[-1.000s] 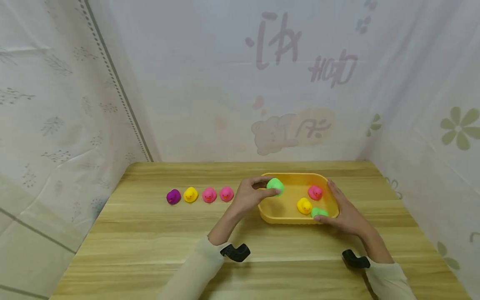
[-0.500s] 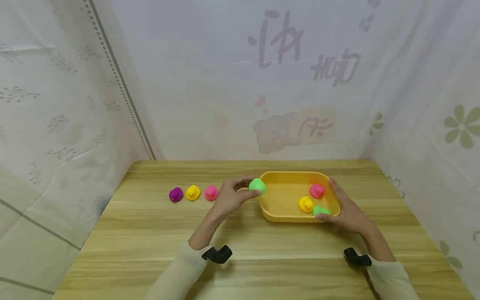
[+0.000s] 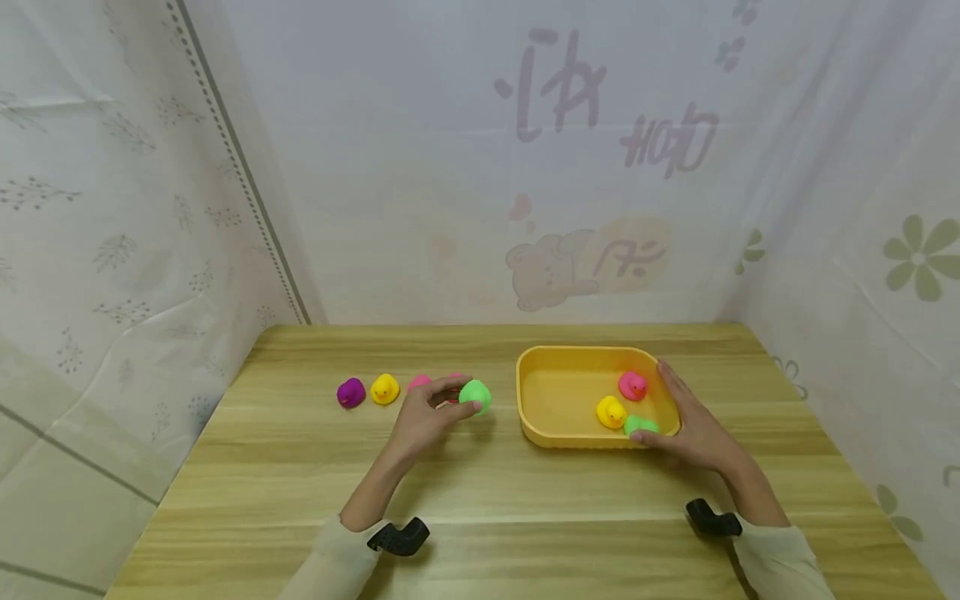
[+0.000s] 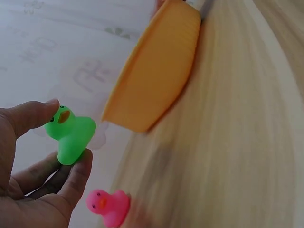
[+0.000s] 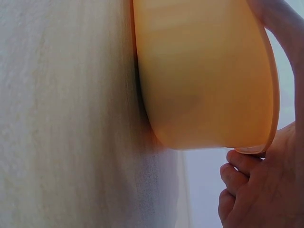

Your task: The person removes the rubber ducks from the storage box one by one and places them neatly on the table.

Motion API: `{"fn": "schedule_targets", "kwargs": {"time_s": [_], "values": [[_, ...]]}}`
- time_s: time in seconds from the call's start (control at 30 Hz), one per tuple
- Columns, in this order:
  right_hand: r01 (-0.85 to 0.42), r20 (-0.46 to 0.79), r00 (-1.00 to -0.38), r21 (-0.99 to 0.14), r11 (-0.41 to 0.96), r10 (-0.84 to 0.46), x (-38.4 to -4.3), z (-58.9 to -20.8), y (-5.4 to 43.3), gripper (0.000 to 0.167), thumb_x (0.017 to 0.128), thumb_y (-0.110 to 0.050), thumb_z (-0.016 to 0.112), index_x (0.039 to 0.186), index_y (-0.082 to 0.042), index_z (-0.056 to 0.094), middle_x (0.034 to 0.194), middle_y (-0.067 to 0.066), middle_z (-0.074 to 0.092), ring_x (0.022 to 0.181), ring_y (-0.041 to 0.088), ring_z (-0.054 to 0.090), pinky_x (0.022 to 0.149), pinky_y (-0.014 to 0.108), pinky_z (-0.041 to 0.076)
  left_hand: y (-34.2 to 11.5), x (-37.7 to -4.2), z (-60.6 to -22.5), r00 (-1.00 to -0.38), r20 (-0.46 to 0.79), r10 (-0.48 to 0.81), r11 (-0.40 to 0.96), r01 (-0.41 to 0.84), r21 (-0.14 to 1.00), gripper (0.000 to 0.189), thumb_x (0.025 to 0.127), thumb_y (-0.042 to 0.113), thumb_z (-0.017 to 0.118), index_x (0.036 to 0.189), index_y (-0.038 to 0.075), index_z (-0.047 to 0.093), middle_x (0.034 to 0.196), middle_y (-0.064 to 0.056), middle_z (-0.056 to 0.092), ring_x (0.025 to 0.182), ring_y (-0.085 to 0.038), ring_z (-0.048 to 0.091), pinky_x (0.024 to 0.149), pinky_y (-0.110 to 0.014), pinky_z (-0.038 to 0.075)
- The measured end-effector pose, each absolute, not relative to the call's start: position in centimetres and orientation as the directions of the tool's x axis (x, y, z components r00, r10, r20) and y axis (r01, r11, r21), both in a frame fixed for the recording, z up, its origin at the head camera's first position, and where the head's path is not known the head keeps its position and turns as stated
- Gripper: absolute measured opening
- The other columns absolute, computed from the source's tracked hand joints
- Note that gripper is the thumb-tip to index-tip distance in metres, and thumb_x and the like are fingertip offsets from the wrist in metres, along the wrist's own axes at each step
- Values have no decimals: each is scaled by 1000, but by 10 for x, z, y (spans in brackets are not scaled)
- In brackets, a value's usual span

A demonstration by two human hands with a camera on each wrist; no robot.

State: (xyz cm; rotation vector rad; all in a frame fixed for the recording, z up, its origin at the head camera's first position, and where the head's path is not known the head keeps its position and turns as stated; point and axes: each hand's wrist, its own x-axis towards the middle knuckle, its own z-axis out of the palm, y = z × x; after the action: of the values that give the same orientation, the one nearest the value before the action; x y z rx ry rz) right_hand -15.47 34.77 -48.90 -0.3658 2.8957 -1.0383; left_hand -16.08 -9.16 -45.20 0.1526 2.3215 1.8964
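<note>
My left hand (image 3: 422, 422) pinches a green rubber duck (image 4: 75, 135) between thumb and fingers, above the table left of the orange-yellow plastic basin (image 3: 551, 437). Behind that hand, two pink rubber ducks are partly hidden; the left wrist view shows one pink duck (image 4: 113, 207) standing below the held one. My right hand (image 3: 696, 433) grips the basin's right end, thumb over the front rim and fingers along the outer wall. Inside the basin lie a pink duck (image 3: 633, 386), a yellow duck (image 3: 611, 412) and a second green duck (image 3: 639, 426), partly covered by the right thumb and rim.
A purple duck (image 3: 351, 392) and a yellow duck (image 3: 385, 389) continue the row on the left of the wooden table (image 3: 525, 517). Patterned cloth (image 3: 420, 167) hangs behind the table and at both sides.
My left hand has carried the green duck out of the basin, leftward and then lower, to the right end of the duck row. My right hand stays on the basin.
</note>
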Motion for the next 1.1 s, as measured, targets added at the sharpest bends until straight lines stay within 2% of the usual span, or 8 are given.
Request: {"fn": "schedule_targets", "kwargs": {"time_s": [0.2,0.5,0.8,1.1], "values": [[-205,36,-971,-632,747,-236,-154,-490,347,126,82,-45,85,166,-15,-3,174,15,0,155,52,10,116,77,17,-101,-155,-463,-990,-82,115,211,-57,976,46,83,23,86,125,10,72,121,-11,72,109,-22,68,86,-29,56],[-199,30,-972,-632,749,-232,-154,-489,348,125,82,-45,84,166,-17,-4,174,14,-1,155,53,11,115,78,18,-103,-155,-478,-992,-111,51,303,-91,949,39,82,20,87,117,9,76,110,-7,76,97,-18,67,78,-26,54],[-204,32,-971,-635,745,-238,-156,-489,348,126,82,-45,84,166,-18,-5,174,13,-2,155,53,10,116,78,17,-106,-152,-480,-994,-93,53,406,-64,912,37,83,19,85,116,6,76,97,-5,76,86,-15,63,67,-23,51],[-194,16,-971,-631,751,-237,-156,-486,348,126,82,-45,84,166,-18,-5,174,13,-2,156,52,10,116,77,17,-107,-150,-478,-994,-82,71,478,-38,878,39,89,19,80,124,4,73,105,-8,72,91,-18,63,73,-27,52]]}}
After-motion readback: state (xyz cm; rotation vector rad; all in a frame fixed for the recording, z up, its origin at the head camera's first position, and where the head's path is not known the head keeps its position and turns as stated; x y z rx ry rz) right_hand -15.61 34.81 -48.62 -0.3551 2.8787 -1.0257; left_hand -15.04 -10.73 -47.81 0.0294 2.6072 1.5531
